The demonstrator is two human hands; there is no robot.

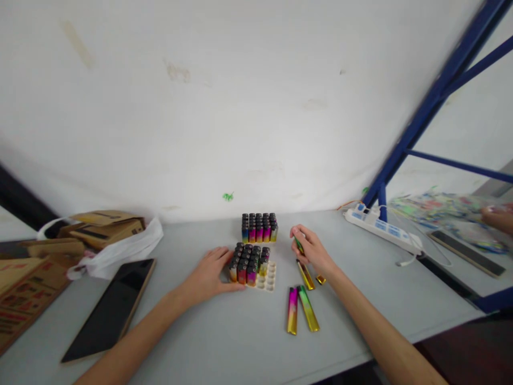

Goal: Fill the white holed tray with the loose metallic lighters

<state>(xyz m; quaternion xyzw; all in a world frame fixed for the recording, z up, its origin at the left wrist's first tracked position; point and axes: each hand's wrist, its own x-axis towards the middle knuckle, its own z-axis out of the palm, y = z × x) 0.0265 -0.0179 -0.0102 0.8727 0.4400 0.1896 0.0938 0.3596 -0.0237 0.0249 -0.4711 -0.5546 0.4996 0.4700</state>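
Note:
My left hand (212,271) braces the left side of a pale tray (266,283), thumb at its front corner and fingers curled along the side. Black-topped lighters (242,274) stand upright in it, while several holes on its right are bare. Between the fingers of my right hand (311,247) is a green and gold lighter (297,244), partly hidden by them. Below that hand lie loose lighters: a gold one (306,276), a pink and gold one (292,313) and a green and gold one (308,310). A short gold piece (320,279) lies by my right wrist.
Behind the tray stands a second block of lighters (259,229), near the wall. On the left are a dark flat panel (110,307), a white plastic bag (140,243) and cardboard boxes (28,299). A power strip (382,231), blue frame (417,125) and another person's hand (499,218) are on the right.

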